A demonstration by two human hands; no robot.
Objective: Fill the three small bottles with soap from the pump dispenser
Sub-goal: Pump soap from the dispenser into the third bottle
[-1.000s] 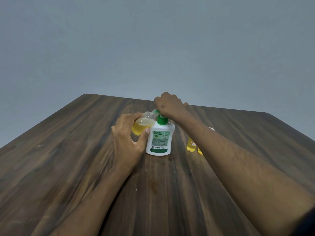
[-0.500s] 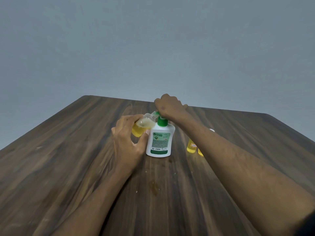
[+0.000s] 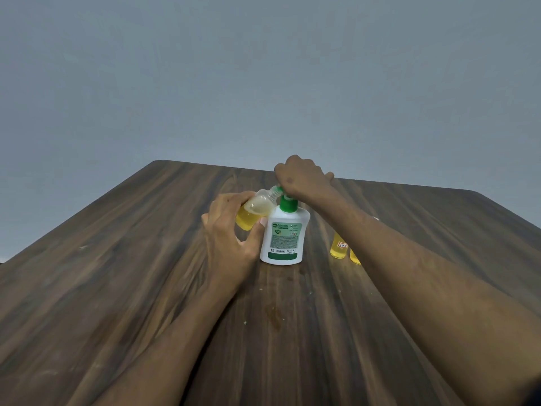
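A white pump dispenser with a green collar and a green label stands upright mid-table. My right hand lies over its pump head, which it hides. My left hand grips a small clear bottle, tilted with its open neck at the pump's spout. That bottle holds yellow soap in its lower part. Two more small bottles with yellow soap stand to the right of the dispenser, partly hidden behind my right forearm.
The dark wooden table has a small stain and a few crumbs in front of the dispenser. A small white object peeks out behind my right forearm. A plain grey wall lies beyond the far edge.
Almost nothing has moved. My right hand stays on the pump head and my left hand keeps the tilted bottle at the spout.
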